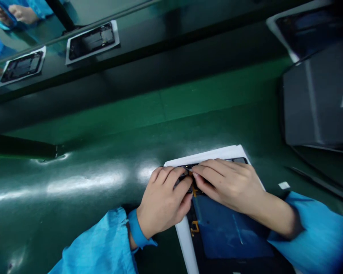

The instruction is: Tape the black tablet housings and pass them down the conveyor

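Observation:
An opened tablet (234,228) lies on a white sheet (185,243), showing a dark blue inner panel and orange flex cables (194,227). At its upper left corner my left hand (167,198) rests with bent fingers, index finger and thumb drawn close together over the tablet's edge. From the right, my right hand (231,182) reaches across the top of the tablet, its thumb and index finger pinched beside the left fingertips. Whatever lies between the fingertips of either hand is too small or hidden to make out. A blue band circles my left wrist.
On the raised rail beyond lie opened tablets (93,41) on white sheets. A dark grey box-like object (317,99) stands to the right, near dark tweezers (317,180) and a small white piece (284,185). Another person's hands (23,14) show at upper left.

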